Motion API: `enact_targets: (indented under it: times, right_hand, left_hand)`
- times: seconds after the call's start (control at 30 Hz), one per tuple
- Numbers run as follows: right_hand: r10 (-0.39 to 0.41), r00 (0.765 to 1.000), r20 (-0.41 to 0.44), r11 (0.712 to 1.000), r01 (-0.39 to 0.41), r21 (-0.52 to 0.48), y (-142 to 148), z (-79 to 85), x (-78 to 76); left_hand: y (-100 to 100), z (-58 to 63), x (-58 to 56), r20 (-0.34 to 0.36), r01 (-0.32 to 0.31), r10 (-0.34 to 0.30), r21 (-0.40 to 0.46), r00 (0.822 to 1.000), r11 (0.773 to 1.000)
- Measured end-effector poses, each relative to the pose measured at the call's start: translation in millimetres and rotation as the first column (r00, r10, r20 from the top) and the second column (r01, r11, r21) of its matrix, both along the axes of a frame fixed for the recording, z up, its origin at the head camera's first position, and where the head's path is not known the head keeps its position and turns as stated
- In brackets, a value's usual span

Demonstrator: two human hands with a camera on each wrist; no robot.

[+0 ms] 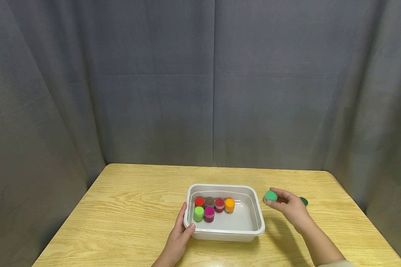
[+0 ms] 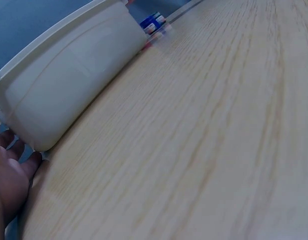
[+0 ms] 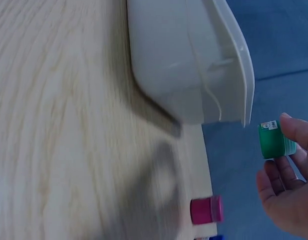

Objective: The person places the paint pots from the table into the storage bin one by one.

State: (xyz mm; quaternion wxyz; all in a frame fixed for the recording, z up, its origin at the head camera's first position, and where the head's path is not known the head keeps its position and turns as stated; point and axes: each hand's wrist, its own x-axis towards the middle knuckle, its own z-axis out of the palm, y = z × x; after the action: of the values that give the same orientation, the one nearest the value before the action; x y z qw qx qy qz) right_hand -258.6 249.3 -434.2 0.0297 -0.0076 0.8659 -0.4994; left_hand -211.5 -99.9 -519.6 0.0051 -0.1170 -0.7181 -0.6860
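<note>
Because a light tray could skid, as I judge it, my left hand [image 1: 176, 239] grips the white rectangular plastic tray [image 1: 227, 232] at its eight o'clock corner, thumb over the rim. Inside, toward nine o'clock, a lime-green round jar [image 1: 198, 214] and a magenta round jar [image 1: 209, 214] stand in front; behind them a red round jar [image 1: 199, 202], a grey-brown round jar [image 1: 209, 202], a dark-red round jar [image 1: 219, 205] and an orange round jar [image 1: 230, 205] stand close, probably so none tips. Outside, between two and three o'clock, my right hand [image 1: 290, 208] pinches a raised green round jar [image 1: 271, 196], top upward, which suits setting it upright. Partly behind that hand shows a dark-green round object [image 1: 304, 201] on the pale wood-grained table [image 1: 137, 207]. Farthest, at twelve, hangs a grey fabric curtain [image 1: 153, 111].
</note>
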Motion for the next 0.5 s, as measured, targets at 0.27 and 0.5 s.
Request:
enact_targets:
  times: [0.27,0.5]
  right_hand:
    - [0.038,0.999,-0.009,0.998,-0.038,-0.050,-22,9.2,-4.9]
    - [0.066,0.998,-0.016,0.994,-0.067,-0.089,-41,11.9,-9.7]
  left_hand:
    - [0,0.8,0.0,0.005,0.005,-0.005,-0.006,1.000,1.000]
    - [0,2.2,1.2,0.008,0.008,-0.007,-0.013,1.000,1.000]
